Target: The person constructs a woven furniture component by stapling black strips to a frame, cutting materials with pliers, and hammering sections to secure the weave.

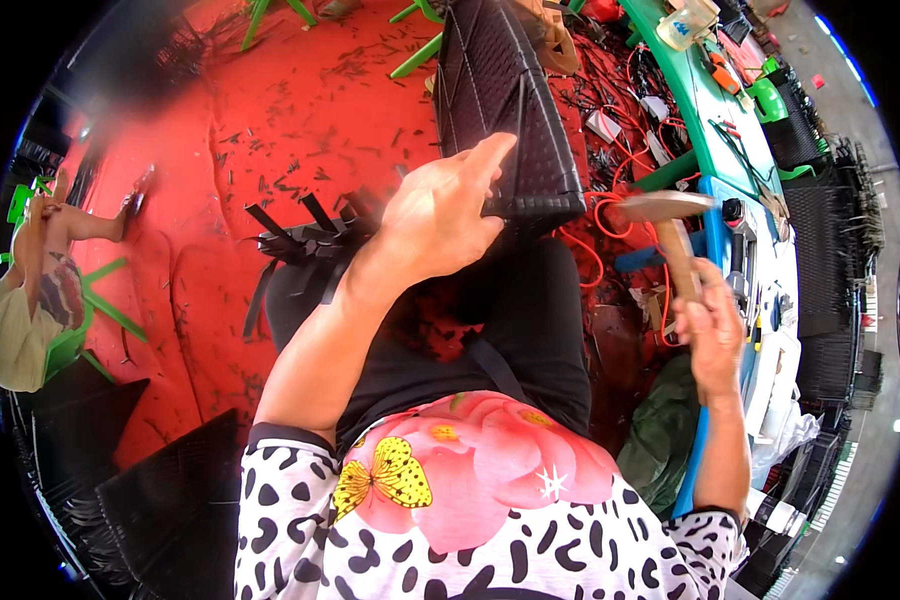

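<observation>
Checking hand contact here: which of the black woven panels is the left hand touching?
The upright black woven panel straight ahead, gripped at its lower edge by the left hand; other panels lie apart.

A red floor mat (310, 110) strewn with black strip offcuts, a cluttered green table (705, 100), and orange cables (610, 215).

Left hand (440, 215) raised forward, fingers pinched together, right hand (712, 330) in closed grip, forearm upright
</observation>
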Available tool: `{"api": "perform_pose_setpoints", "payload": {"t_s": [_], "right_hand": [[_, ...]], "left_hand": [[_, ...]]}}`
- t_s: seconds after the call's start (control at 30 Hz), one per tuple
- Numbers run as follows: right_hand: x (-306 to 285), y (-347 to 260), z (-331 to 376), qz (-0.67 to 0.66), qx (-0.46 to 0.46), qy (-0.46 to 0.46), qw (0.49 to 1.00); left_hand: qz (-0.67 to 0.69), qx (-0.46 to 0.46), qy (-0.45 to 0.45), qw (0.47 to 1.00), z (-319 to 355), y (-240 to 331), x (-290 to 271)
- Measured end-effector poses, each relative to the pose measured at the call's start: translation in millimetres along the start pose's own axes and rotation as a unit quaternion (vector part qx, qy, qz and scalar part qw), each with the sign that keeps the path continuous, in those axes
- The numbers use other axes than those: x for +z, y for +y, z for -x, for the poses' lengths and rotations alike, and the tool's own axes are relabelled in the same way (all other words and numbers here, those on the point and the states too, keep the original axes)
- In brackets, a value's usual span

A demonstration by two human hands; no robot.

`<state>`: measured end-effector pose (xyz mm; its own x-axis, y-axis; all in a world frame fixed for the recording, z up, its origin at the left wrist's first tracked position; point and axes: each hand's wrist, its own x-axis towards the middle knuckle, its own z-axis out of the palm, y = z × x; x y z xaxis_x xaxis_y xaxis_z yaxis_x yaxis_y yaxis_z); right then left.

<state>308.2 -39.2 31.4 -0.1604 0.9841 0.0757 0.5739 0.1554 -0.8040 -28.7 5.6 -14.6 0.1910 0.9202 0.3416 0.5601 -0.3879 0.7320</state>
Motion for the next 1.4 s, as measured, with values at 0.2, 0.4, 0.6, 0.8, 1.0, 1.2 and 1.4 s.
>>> {"api": "perform_pose_setpoints", "payload": {"t_s": [0.2,0.4,0.6,0.8,1.0,1.2,1.4], "right_hand": [[45.5,-62.2,-13.8,0.065,-0.246,-0.069,0.965],[48.2,-60.8,-20.8,0.174,-0.213,-0.099,0.956],[49.1,-67.4,-11.6,0.102,-0.299,-0.040,0.948],[58.3,-59.4,-25.5,0.116,-0.223,-0.101,0.963],[37.7,-30.1,-2.6,-0.063,-0.093,-0.022,0.993],[14.3,24.7,26.2,-0.173,0.074,0.128,0.974],[-71.4,141.0,79.0,0.158,0.170,0.371,0.899]], "left_hand": [[-0.015,0.020,0.009,1.000,0.0,-2.0,1.4],[-0.016,0.019,0.010,1.000,-1.9,5.1,0.2],[-0.009,0.009,0.020,1.000,-1.6,2.4,2.3],[-0.025,0.046,0.042,0.998,4.1,-4.9,2.6],[-0.027,0.017,0.008,0.999,-5.1,6.2,3.9],[-0.115,0.097,0.019,0.988,0.8,-5.3,-9.0],[-0.182,0.124,0.039,0.975,8.1,13.2,4.7]]}}
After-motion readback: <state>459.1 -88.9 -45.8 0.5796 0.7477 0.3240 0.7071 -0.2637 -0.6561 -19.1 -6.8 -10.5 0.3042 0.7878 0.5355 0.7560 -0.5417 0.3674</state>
